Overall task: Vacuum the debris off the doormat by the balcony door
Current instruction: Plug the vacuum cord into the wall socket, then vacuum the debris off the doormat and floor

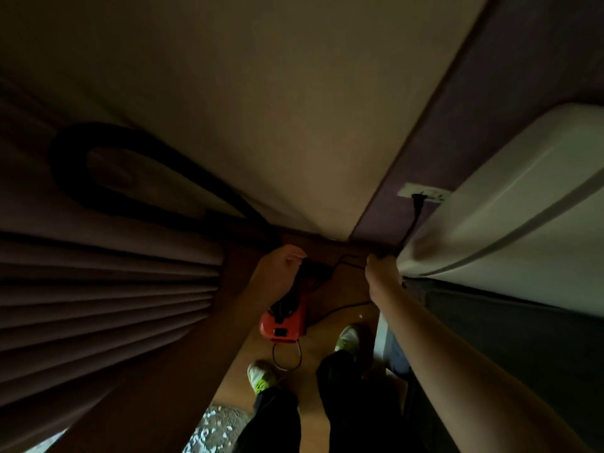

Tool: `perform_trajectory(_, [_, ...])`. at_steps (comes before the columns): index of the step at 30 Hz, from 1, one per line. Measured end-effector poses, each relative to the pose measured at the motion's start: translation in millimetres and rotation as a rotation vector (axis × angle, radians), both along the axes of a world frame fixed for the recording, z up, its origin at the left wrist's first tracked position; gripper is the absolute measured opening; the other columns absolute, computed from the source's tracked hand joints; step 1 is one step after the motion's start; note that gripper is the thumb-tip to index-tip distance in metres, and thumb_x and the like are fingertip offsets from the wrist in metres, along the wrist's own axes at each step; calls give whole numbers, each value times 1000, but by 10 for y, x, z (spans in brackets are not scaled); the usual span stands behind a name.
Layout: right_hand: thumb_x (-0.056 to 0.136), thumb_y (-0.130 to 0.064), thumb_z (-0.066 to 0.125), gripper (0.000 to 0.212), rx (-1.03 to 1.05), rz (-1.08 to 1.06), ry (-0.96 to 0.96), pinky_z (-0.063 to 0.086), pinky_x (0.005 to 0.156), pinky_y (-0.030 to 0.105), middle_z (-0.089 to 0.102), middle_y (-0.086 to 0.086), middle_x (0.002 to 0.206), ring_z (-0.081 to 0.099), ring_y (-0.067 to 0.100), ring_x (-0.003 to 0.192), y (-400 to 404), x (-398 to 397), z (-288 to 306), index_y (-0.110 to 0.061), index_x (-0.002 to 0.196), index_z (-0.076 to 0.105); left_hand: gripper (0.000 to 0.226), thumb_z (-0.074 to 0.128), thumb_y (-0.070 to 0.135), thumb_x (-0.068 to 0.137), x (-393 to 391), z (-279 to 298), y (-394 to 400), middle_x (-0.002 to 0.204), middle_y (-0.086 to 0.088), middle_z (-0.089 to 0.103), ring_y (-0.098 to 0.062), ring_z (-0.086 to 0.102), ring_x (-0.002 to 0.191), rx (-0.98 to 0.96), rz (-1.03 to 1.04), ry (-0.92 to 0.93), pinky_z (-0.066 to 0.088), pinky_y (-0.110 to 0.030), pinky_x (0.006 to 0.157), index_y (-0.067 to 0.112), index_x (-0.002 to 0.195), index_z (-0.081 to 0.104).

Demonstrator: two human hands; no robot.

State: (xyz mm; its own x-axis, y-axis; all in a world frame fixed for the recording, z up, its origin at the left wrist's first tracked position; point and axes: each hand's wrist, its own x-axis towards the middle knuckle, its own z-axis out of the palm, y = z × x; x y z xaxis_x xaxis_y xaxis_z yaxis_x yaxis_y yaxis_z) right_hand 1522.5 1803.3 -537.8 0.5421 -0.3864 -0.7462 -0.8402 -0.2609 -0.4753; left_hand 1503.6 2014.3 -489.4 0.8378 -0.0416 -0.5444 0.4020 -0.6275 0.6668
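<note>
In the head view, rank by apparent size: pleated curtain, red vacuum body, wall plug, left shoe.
1. Pleated curtain, far the largest, though near the camera.
2. Red vacuum body.
3. Left shoe, only slightly smaller; close call.
4. Wall plug.

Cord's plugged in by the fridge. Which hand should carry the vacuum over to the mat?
Left, probably. The left hand already grips the red vacuum by its black handle, while the right hand holds the cord beside the fridge.

Wooden floor (330, 348) under both hands; red vacuum (283, 322) below left hand (277, 273), black cord (340, 310) beside it, speckled doormat (215, 429) farther below.
</note>
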Motion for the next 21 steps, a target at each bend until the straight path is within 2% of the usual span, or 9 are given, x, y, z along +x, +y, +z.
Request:
perform_trajectory(3, [102, -18, 42, 50, 28, 164, 95, 40, 97, 27, 36, 13, 150, 41, 28, 132, 340, -110, 94, -7, 149, 29, 29, 49, 6, 95, -92, -17, 290, 104, 0, 68, -16, 63, 101, 21, 76, -14, 44, -21, 84, 32, 92, 61])
perform_trajectory(6, [104, -19, 39, 44, 171, 114, -38, 37, 92, 26, 40, 4, 149, 41, 22, 135, 638, -75, 221, -15, 147, 37, 31, 51, 7, 96, -216, -3, 595, 95, 7, 66, -11, 64, 93, 33, 154, -60, 44, -16, 79, 36, 88, 60])
perform_trajectory(8, [104, -15, 38, 41, 246, 219, -103, 36, 93, 21, 43, 0, 147, 42, 18, 134, 781, -63, 257, -16, 144, 42, 22, 52, 10, 97, -324, 14, 780, 91, 13, 64, -2, 59, 83, 49, 187, -59, 39, -6, 70, 29, 95, 63])
perform_trajectory(10, [104, -16, 38, 39, 298, 279, -144, 36, 95, 23, 46, -1, 143, 43, 17, 133, 904, -42, 323, -19, 141, 46, 19, 53, 7, 97, -448, -24, 982, 95, 6, 67, -7, 60, 85, 43, 266, -69, 39, -5, 70, 19, 102, 67])
perform_trajectory(11, [104, -17, 38, 37, 317, 307, -147, 36, 96, 25, 47, -2, 142, 43, 17, 133, 957, -34, 358, -20, 139, 48, 19, 54, 5, 96, -509, -57, 1079, 98, 2, 67, -12, 61, 90, 33, 306, -68, 42, -8, 74, 17, 102, 67])
perform_trajectory(14, [104, -18, 39, 35, 344, 384, -172, 38, 104, 32, 51, -1, 140, 44, 18, 133, 1113, -73, 434, -23, 136, 51, 26, 53, 3, 96, -671, -87, 1340, 96, -2, 68, -26, 65, 91, -17, 374, -37, 49, -36, 82, 26, 93, 63])
perform_trajectory(16, [103, -18, 39, 35, 342, 430, -179, 37, 109, 36, 52, -1, 140, 44, 17, 132, 1225, -153, 518, -22, 136, 52, 34, 51, 0, 96, -752, -65, 1480, 96, -7, 68, -28, 64, 88, -55, 400, -38, 51, -43, 83, 32, 87, 61])
perform_trajectory(18, [103, -17, 40, 35, 345, 453, -170, 36, 109, 35, 52, -1, 140, 44, 17, 132, 1343, -254, 660, -18, 137, 51, 35, 48, -2, 96, -800, 3, 1578, 97, -10, 68, -24, 62, 86, -104, 407, -46, 50, -38, 82, 29, 88, 61])
perform_trajectory(21, [104, -16, 40, 36, 353, 453, -155, 35, 110, 35, 52, 0, 140, 45, 17, 132, 1487, -417, 852, -16, 138, 50, 25, 45, -1, 98, -836, 169, 1717, 92, -5, 64, -18, 59, 80, -141, 372, -23, 45, -20, 68, 13, 103, 64])
